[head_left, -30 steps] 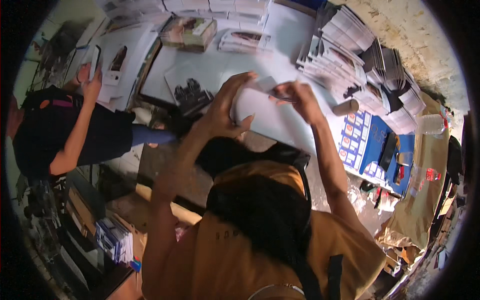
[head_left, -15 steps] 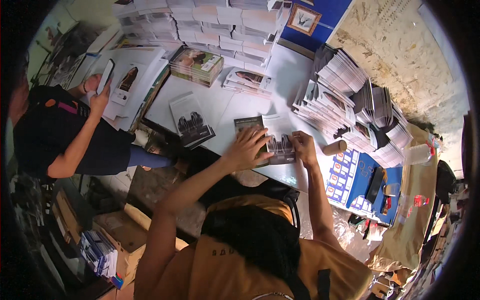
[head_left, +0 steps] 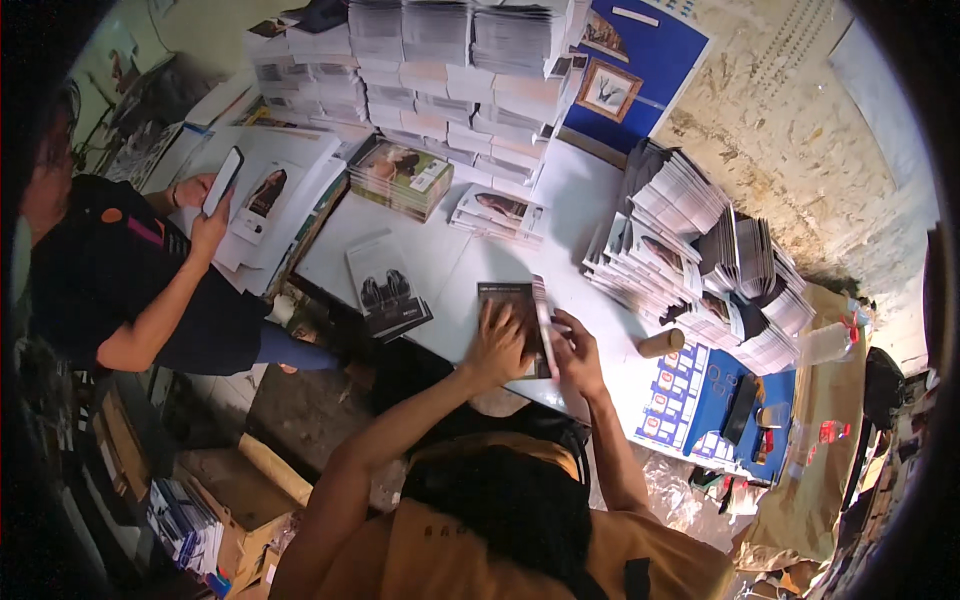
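Stacks of printed sheets crowd the white table [head_left: 450, 265], where the left hand [head_left: 497, 345] presses flat on a dark booklet [head_left: 515, 310] to steady it while the right hand [head_left: 572, 350] pinches its edge.

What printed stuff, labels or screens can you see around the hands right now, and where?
Dark booklet: under both hands, table centre.
Booklet stack: table rear, photo covers.
Blue poster: leaning at back wall, framed pictures.
Blue sheet: right of hands, white label squares.
Phone: co-worker's hand, far left, dark screen.
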Motion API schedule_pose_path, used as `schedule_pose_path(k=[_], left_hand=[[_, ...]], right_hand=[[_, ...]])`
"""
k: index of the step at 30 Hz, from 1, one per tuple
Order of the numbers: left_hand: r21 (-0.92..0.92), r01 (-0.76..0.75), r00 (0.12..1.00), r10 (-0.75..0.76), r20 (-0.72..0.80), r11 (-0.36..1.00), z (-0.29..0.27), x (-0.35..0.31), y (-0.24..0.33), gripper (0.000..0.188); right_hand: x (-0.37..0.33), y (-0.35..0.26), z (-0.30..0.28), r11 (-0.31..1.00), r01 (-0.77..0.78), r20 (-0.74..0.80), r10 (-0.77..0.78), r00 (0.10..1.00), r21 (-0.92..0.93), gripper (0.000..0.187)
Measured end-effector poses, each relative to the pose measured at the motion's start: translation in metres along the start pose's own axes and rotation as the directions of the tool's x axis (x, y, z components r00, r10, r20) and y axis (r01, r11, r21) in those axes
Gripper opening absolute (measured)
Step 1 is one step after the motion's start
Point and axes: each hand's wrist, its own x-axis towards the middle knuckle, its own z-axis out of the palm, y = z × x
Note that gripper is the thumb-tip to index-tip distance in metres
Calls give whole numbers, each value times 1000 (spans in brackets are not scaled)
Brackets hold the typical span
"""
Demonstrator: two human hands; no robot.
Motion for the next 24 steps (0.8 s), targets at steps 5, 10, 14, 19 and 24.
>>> schedule_pose_path(k=[5,10,14,19,24], left_hand=[[-100,325,914,-339,-221,940,-10,-6,0,75],[-202,282,913,-327,-244,938,-10,-33,-30,55],[-185,221,946,-257,-199,957,-4,-40,-32,51],[-135,193,950,-220,-222,972,-2,-47,-32,49],[-113,214,952,-233,-199,970,-5,-48,-31,49]], right_hand=[[7,-3,25,661,288,-4,-402,915,-693,62],[11,-13,38,484,256,96,-331,939,-837,67],[13,6,50,422,262,133,-310,941,-868,67],[9,9,63,429,226,107,-283,953,-875,67],[10,12,79,435,262,116,-334,935,-862,67]])
